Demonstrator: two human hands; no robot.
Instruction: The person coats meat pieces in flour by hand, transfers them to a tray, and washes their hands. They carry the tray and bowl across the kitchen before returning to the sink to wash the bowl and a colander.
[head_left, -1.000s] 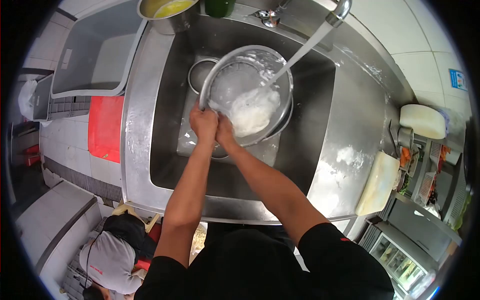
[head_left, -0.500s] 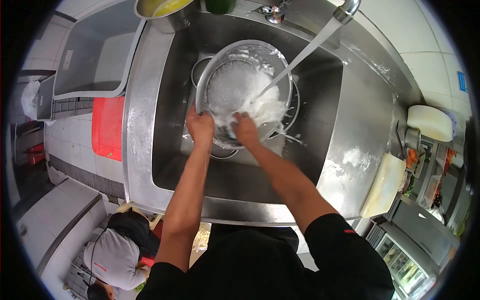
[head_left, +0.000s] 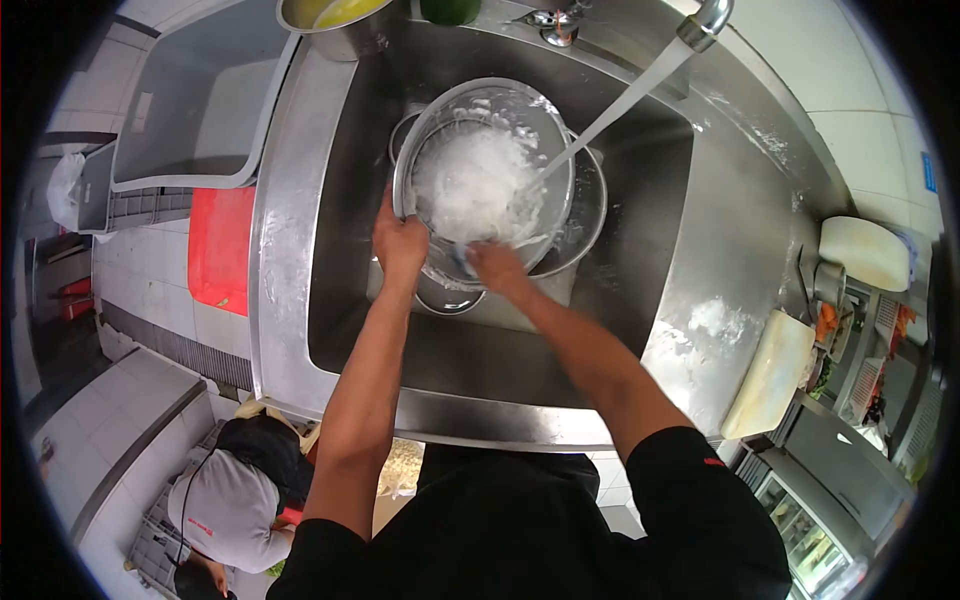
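Steel sink [head_left: 640,210] set in the bench [head_left: 730,260], centre of view. Tap [head_left: 705,18] at far right runs a stream of water into a metal strainer [head_left: 420,130] held tilted over the basin; a second bowl [head_left: 590,200] sits just behind it. White noodles [head_left: 475,185] fill the strainer. Left hand [head_left: 400,245] grip clamped on the strainer's near-left rim. Right hand [head_left: 495,265] at the near rim, fingers touching the noodles; whether its grip is spread or pressed together I cannot tell. Cutting board [head_left: 770,375] on the bench, right. Another person crouches on the floor, near left.
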